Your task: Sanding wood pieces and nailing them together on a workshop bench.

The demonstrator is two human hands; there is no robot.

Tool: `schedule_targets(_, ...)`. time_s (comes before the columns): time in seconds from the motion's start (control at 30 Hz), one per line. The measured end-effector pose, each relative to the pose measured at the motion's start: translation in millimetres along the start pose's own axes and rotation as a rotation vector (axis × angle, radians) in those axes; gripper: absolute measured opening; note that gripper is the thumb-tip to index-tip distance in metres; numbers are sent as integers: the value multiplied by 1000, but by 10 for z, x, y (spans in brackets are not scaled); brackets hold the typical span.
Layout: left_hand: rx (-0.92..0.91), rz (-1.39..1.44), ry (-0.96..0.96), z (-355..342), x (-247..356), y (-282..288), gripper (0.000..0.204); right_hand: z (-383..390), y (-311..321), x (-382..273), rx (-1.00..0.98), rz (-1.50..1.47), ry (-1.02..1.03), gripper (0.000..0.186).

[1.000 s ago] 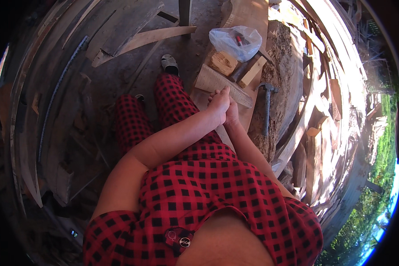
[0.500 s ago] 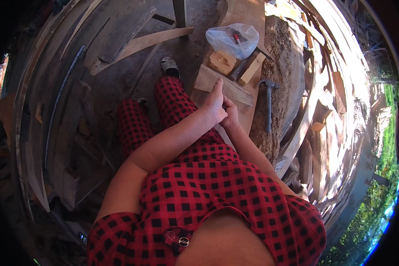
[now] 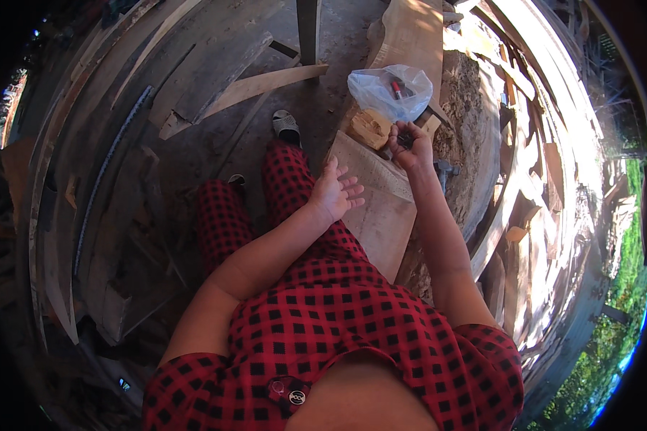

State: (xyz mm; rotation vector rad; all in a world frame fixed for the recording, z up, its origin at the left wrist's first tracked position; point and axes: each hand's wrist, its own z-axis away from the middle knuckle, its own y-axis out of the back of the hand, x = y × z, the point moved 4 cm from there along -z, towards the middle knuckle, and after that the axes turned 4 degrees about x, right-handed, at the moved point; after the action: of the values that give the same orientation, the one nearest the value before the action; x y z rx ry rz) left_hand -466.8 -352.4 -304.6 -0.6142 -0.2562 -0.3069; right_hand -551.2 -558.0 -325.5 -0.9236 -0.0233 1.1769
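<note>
My left hand (image 3: 336, 192) is held over my thigh, palm up with its fingers spread and nothing in it. Farther right, my right hand (image 3: 415, 149) has its fingers curled over the palm, where something small and dark shows; I cannot make out what it is. Just beside those fingers sits a rough, yellowish wood block (image 3: 370, 129). A pale flat piece of wood (image 3: 363, 164) lies in front of the block, on a long plank (image 3: 384, 230). Past my right wrist, the hammer (image 3: 447, 169) is mostly hidden by my forearm.
A clear plastic bag (image 3: 381, 90) holding a red item (image 3: 396, 90) rests behind the block. A weathered log (image 3: 471, 144) runs along the plank's right side. Wood offcuts (image 3: 532, 223) are heaped at the right, and long boards (image 3: 129, 144) lean at the left.
My hands have come apart from each other. The right moved forward and right, to beside the wood block; the left opened and turned palm up. The view has shifted slightly.
</note>
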Motion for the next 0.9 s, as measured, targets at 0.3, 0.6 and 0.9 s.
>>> schedule_targets(0.3,-118,20,97,-284,14,116,78,-1375,-281,-664,291,68,138,32)
schedule_targets(0.6,-22,-10,67,-387,-1,83,74,-1290,-565,-809,268,48,218,50)
schedule_targets(0.9,84,-324,-688,-539,627,229,69,38,-154,-416,-129,1132,214,52)
